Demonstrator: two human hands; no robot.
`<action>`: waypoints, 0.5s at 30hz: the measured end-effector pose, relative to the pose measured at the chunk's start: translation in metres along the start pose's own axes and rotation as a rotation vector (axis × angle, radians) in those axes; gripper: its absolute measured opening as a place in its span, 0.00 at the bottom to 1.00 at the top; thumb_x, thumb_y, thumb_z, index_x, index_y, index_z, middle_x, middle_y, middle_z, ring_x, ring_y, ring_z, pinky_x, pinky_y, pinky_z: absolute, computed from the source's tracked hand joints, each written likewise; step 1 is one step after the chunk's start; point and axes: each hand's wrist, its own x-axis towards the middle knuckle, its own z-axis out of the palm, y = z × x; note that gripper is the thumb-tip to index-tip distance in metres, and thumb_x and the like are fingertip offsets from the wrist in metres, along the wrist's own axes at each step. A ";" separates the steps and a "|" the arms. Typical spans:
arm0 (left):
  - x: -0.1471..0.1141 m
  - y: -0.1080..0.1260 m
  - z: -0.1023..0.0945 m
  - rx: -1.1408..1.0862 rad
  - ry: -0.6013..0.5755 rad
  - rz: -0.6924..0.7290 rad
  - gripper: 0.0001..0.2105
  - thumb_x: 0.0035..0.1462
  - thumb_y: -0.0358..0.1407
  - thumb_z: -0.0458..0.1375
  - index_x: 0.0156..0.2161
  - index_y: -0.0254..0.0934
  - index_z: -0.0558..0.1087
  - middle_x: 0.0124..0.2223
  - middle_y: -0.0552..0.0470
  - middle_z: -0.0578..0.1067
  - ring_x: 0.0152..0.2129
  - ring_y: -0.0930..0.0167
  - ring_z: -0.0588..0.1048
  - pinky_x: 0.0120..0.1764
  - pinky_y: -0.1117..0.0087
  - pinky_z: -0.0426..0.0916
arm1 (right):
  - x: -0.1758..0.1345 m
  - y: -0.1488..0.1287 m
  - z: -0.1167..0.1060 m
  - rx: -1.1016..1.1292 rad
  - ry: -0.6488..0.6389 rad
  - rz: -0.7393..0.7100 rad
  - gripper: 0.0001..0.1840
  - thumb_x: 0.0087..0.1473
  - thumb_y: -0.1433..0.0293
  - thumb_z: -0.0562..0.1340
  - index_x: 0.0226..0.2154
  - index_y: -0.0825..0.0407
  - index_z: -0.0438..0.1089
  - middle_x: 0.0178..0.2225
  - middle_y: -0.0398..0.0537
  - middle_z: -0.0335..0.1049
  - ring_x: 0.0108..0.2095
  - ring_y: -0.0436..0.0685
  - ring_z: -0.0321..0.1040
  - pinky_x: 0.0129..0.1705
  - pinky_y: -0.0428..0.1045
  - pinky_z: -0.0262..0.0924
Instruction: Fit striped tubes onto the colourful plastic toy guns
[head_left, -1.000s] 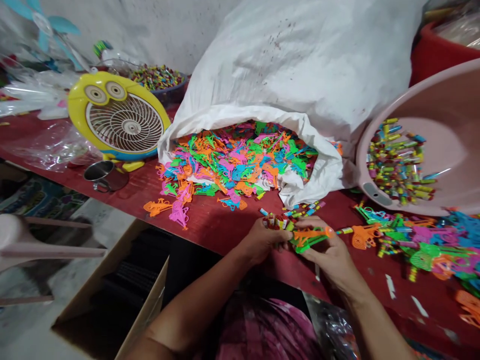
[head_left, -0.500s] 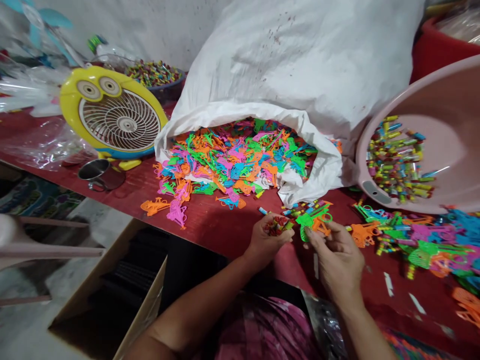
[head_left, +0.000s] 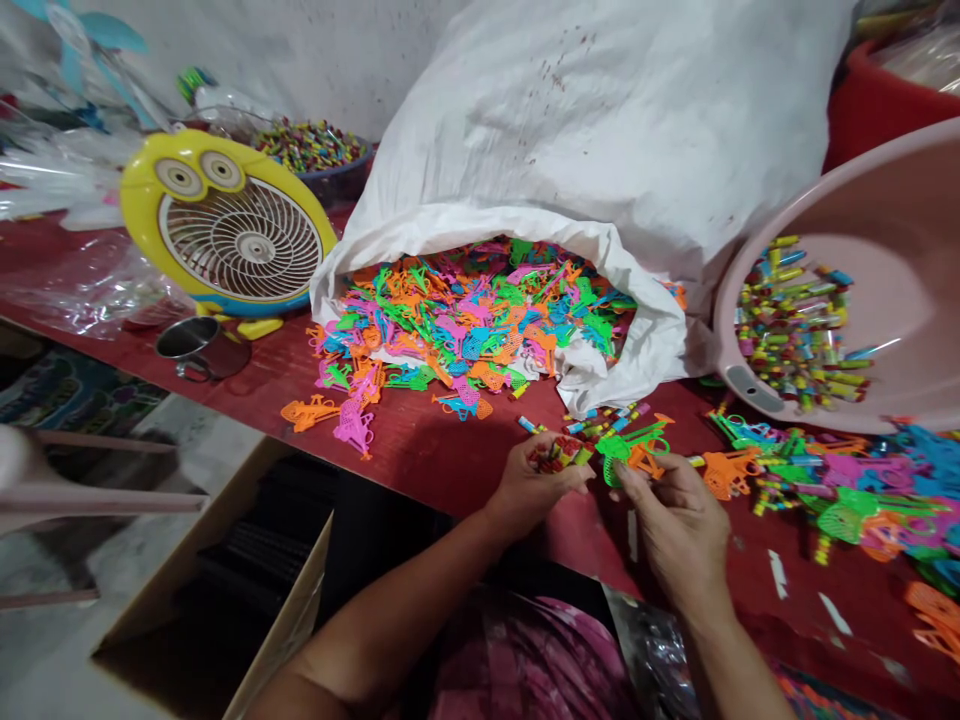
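Observation:
My left hand (head_left: 534,482) is closed around a bunch of small wrapped tubes (head_left: 559,453), their red and yellow ends facing up. Just to its right, my right hand (head_left: 682,520) pinches a green plastic toy gun (head_left: 615,452) and an orange one (head_left: 646,458) between thumb and fingers. More small tubes (head_left: 600,420) lie on the red table right beyond both hands. A white sack (head_left: 637,340) lies open in front of me, spilling toy guns (head_left: 472,335) in green, orange, pink and blue. Several toy guns with tubes (head_left: 847,510) are heaped to the right of my right hand.
A pink basin (head_left: 900,270) tilts at the right with tubes inside. On the left stand a yellow fan (head_left: 142,190) and a metal cup (head_left: 225,350). A bowl of tubes (head_left: 356,170) sits behind. Below the table edge is a cardboard box (head_left: 300,575).
Both hands stay almost in place. The green toy gun in my right hand has turned and shifted slightly to the right.

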 end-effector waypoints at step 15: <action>0.002 -0.004 -0.009 0.046 -0.172 -0.043 0.16 0.43 0.42 0.70 0.30 0.33 0.72 0.23 0.55 0.71 0.19 0.75 0.67 0.24 0.75 0.60 | 0.002 0.005 -0.013 0.044 -0.125 0.124 0.18 0.47 0.58 0.71 0.37 0.50 0.70 0.29 0.44 0.73 0.23 0.51 0.68 0.24 0.44 0.63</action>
